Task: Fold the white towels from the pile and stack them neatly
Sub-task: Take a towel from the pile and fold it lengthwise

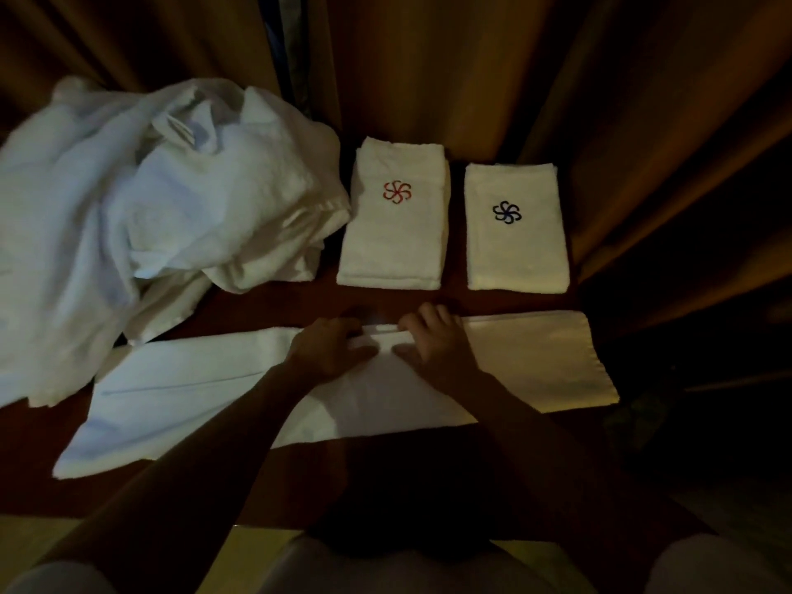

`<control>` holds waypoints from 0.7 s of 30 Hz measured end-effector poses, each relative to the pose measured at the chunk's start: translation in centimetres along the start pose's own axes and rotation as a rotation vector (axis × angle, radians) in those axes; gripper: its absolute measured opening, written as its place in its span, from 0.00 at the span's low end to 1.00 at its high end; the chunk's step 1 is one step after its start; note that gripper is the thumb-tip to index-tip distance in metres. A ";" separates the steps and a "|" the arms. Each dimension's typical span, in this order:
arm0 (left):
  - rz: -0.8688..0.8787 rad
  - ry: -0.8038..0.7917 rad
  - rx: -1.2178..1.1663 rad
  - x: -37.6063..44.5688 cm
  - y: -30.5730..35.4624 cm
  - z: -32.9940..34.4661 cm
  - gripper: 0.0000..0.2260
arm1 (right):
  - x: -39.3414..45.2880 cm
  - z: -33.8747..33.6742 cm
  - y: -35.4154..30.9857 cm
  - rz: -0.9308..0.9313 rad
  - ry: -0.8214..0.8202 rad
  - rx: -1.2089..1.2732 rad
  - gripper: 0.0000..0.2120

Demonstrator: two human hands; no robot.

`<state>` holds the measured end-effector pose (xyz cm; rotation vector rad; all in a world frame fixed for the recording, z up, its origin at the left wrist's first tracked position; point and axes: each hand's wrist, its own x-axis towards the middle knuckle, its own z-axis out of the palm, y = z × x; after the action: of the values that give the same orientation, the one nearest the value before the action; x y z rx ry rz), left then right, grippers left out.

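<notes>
Long white towel (180, 392) spread flat across table (274, 300); left hand (328, 349) and right hand (437, 342) side by side, pinching its far edge at mid-length.

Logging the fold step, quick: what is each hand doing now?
Left hand: pinches the far edge of the spread towel.
Right hand: grips the same edge.

One head-worn wide-angle view looks forward and steeply down, close over the table (265, 304).
</notes>
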<state>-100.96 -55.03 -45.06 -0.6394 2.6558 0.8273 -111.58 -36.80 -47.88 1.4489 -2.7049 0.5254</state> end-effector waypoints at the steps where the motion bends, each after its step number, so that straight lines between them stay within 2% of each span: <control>1: 0.025 -0.013 0.001 -0.6 -1.0 -0.6 0.15 | -0.1 0.1 0.4 -0.001 -0.003 -0.020 0.18; 4: 0.070 -0.059 -0.030 -2.0 -4.2 -1.8 0.24 | -0.3 0.2 1.5 -0.102 0.005 -0.055 0.16; 8: 0.020 -0.130 0.012 -2.8 -5.3 -1.6 0.15 | -1.5 0.2 1.7 -0.148 0.042 -0.126 0.15; 13: -0.047 -0.141 0.025 -2.3 -5.0 -0.9 0.19 | -1.4 -0.7 -0.1 -0.078 0.062 -0.138 0.11; 15: -0.068 -0.135 -0.003 -1.9 -5.0 -1.1 0.21 | -0.5 -0.5 -1.7 -0.051 -0.041 -0.084 0.12; 18: -0.061 -0.128 -0.054 -1.8 -5.1 -1.4 0.17 | 0.5 -0.1 -2.7 -0.005 -0.183 0.011 0.15; 21: -0.060 0.013 -0.020 -3.1 -6.0 -1.5 0.16 | 1.1 -0.2 -2.3 0.025 -0.253 0.028 0.18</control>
<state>-95.56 -59.37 -45.49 -0.7285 2.6287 0.8363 -110.34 -38.83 -46.80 1.5911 -2.9195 0.4077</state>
